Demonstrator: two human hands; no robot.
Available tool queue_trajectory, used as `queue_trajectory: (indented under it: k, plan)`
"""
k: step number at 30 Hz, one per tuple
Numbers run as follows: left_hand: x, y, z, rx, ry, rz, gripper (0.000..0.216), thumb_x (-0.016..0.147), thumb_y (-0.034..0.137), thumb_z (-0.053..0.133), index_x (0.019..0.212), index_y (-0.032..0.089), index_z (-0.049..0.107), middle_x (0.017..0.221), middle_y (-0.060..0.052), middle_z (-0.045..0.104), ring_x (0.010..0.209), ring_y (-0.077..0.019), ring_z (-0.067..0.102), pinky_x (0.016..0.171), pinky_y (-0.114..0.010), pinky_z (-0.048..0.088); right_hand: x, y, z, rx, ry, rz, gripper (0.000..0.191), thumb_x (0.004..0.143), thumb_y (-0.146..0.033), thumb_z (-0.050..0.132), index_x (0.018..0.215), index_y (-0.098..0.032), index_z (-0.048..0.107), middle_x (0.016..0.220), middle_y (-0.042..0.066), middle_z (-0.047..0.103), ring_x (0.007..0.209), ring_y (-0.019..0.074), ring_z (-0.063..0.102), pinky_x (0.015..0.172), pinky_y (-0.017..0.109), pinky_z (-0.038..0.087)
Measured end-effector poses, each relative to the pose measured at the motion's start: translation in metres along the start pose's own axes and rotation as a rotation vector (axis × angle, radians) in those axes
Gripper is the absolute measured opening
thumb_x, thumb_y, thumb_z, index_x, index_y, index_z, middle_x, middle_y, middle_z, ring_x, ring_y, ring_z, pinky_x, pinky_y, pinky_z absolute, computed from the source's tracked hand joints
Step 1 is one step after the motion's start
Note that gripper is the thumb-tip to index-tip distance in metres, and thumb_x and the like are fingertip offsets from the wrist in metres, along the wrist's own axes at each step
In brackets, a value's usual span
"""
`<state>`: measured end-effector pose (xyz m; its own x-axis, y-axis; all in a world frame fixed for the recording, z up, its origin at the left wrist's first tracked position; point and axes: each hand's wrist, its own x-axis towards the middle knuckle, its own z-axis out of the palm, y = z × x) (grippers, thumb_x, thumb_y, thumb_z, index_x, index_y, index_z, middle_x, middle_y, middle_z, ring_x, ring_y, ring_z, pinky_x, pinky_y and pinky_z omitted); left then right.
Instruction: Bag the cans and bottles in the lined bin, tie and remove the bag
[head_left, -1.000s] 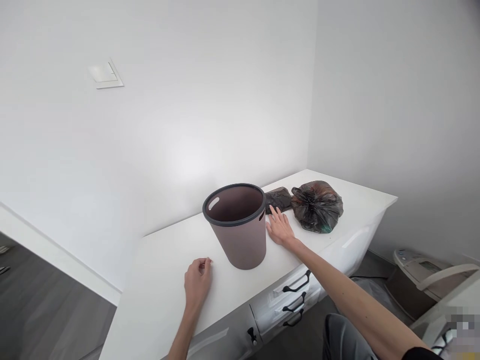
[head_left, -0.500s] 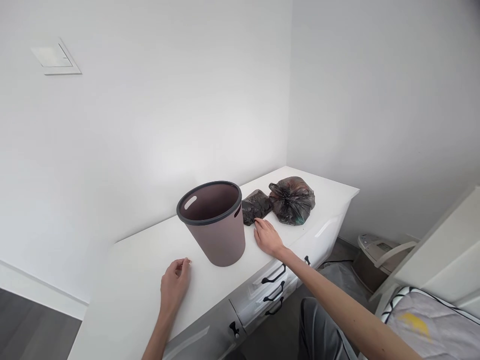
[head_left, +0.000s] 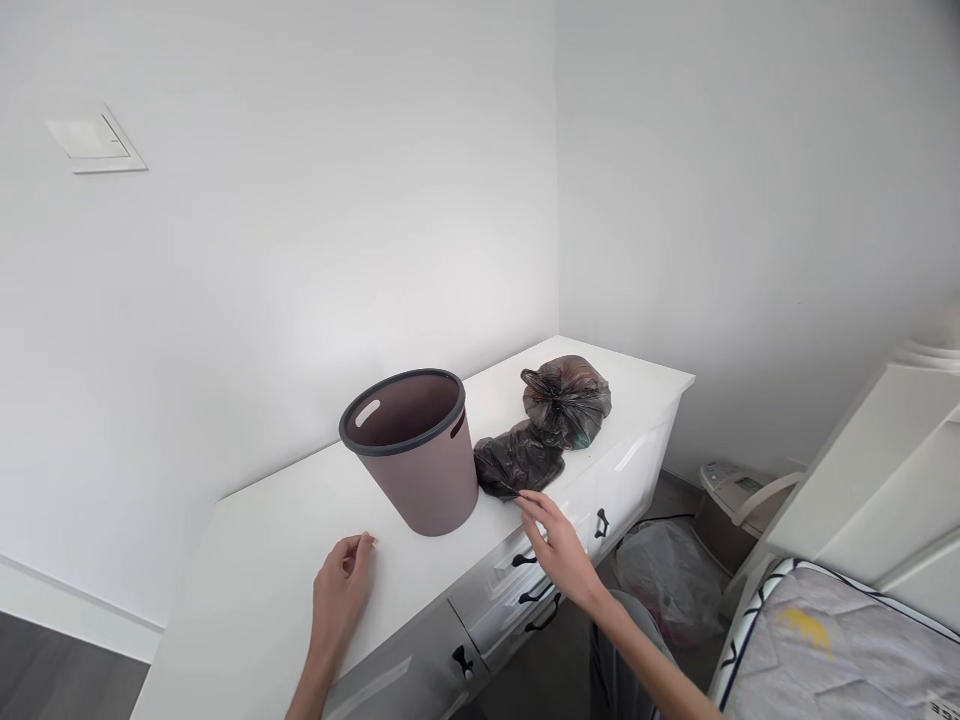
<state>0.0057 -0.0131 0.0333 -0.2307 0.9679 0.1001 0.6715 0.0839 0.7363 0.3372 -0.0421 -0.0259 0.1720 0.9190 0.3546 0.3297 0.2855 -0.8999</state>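
Observation:
My right hand point(head_left: 559, 545) pinches the near edge of a flattened black plastic bag point(head_left: 517, 462) at the front of the white cabinet top. Right beside that bag stands an upright mauve trash can point(head_left: 427, 480) with a dark rim and cut-out handles; no liner shows inside it. Behind the flat bag sits a tied, filled black garbage bag point(head_left: 568, 402), touching it. My left hand point(head_left: 341, 590) rests on the cabinet top left of the can, fingers curled with thumb and forefinger together; whether anything small is between them I cannot make out.
The white cabinet point(head_left: 262, 560) stands against the wall corner, with black handles on its front. On the floor at right are a clear plastic bag point(head_left: 671, 570) and a rice cooker point(head_left: 739, 510). A quilted mattress point(head_left: 832, 640) lies at lower right.
My right hand has drawn the flat black bag toward the cabinet's front edge. My left hand stays by the can, and the head view has shifted slightly.

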Motion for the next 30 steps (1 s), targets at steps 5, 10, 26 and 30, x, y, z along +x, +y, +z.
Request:
queue_trajectory:
  k: [5,10,26,30]
  plan:
    - [-0.022,0.005,-0.001,-0.059,0.007,-0.043,0.058,0.089,0.074,0.050,0.107,0.023,0.070,0.117,-0.010,0.074,0.102,-0.0290,0.067,0.087,-0.039,0.050,-0.046,-0.035,-0.021,0.624,0.110,0.422,0.045,0.089,-0.058,0.071,0.122,-0.028,0.078,0.146,0.008,0.063,0.132,0.0326,0.059,0.109,0.047,0.052]
    - [-0.055,0.022,0.004,-0.147,0.087,-0.038,0.057,0.086,0.077,0.050,0.095,0.023,0.068,0.104,-0.009,0.074,0.105,-0.0300,0.068,0.085,-0.038,0.052,-0.074,-0.045,-0.029,1.145,0.264,0.612,0.042,0.081,-0.054,0.082,0.117,-0.031,0.079,0.133,0.005,0.067,0.125,0.0276,0.060,0.105,0.042,0.055]
    - [-0.112,0.138,0.028,-0.375,-0.417,0.161,0.070,0.090,0.056,0.068,0.147,0.029,0.037,0.133,-0.013,0.066,0.127,-0.0260,0.063,0.105,-0.039,0.051,-0.051,-0.115,-0.040,0.845,0.091,0.435,0.045,0.084,-0.055,0.079,0.118,-0.029,0.067,0.109,0.004,0.065,0.088,0.0192,0.060,0.080,0.030,0.053]
    - [-0.104,0.133,0.023,-0.449,-0.307,0.129,0.067,0.090,0.058,0.066,0.144,0.029,0.039,0.115,-0.009,0.070,0.105,-0.0225,0.070,0.089,-0.033,0.056,-0.043,-0.118,-0.046,0.617,0.207,0.281,0.037,0.089,-0.054,0.072,0.112,-0.025,0.066,0.100,0.004,0.066,0.087,0.0199,0.061,0.077,0.030,0.052]
